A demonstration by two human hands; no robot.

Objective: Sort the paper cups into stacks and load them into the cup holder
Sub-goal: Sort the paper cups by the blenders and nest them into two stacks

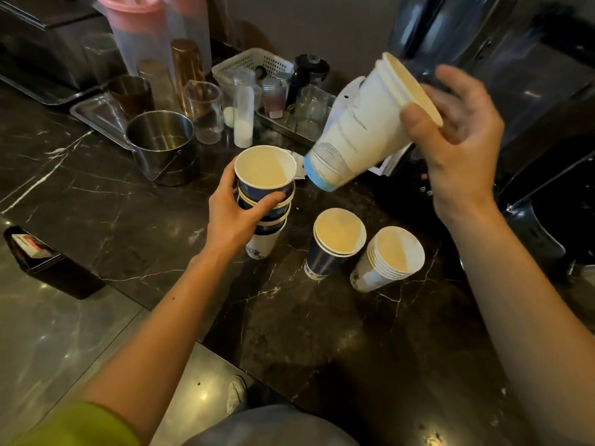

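Note:
My left hand [235, 214] grips a loose stack of dark blue paper cups [265, 185] that stands on the black marble counter [145, 220], its lowest cup white with blue print. My right hand [457, 146] holds a stack of white paper cups [360, 130] by the rim, tilted in the air with the bottoms pointing down-left toward the blue stack. Two more stacks stand on the counter to the right: a short dark blue stack [335, 243] and a white stack [389, 259] of several cups. I cannot make out a cup holder.
Behind the cups are a steel pot [161, 143], glass beakers [204, 111], a copper shaker [186, 69], pink-lidded pitchers [138, 30], a white basket [248, 66] and a metal tray [96, 114]. A black machine [515, 75] fills the right side. A black napkin box [48, 262] sits at left.

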